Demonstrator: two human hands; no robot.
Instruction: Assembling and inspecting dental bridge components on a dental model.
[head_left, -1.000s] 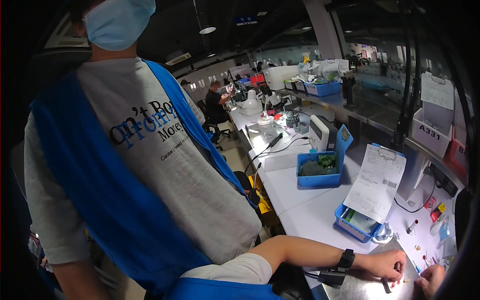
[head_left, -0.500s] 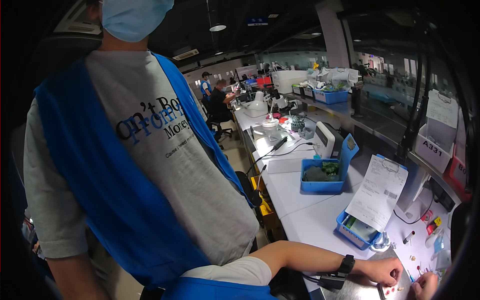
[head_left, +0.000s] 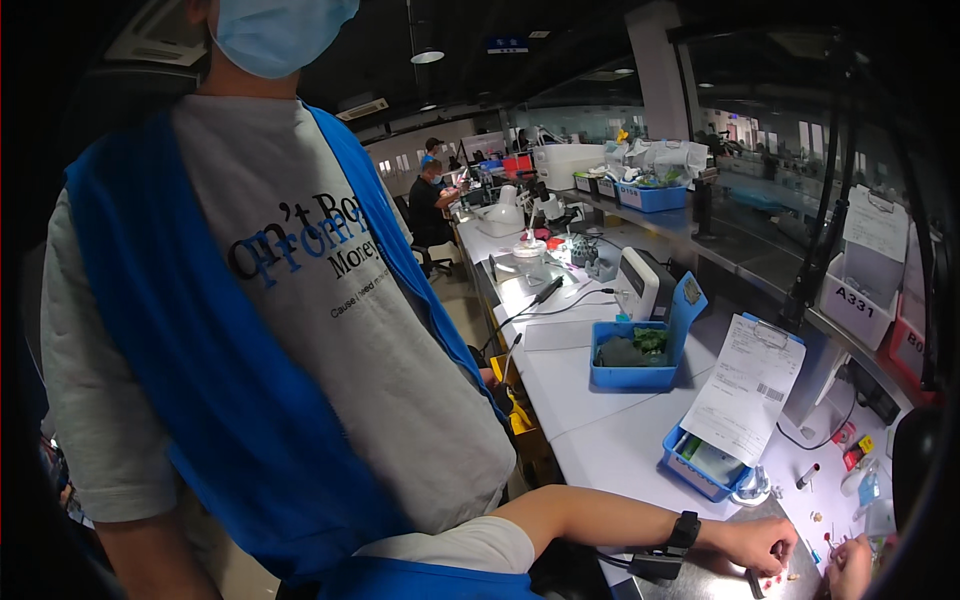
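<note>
Resting on the bench (head_left: 620, 440), the left hand (head_left: 755, 545) curls loosely over small red and tan parts (head_left: 785, 577); the right hand (head_left: 850, 565) sits beside them, its grip unclear, near a blue tray (head_left: 690, 470).

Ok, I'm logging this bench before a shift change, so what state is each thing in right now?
Left hand: resting on the white bench, fingers curled over small parts; holds nothing I can make out.
Right hand: mostly cut off at the frame edge, grip unclear.
Wristband: strapped on the left wrist.
Near blue bin: open, a printed sheet leaning in it.
Far blue bin: lid up, green contents inside.
</note>
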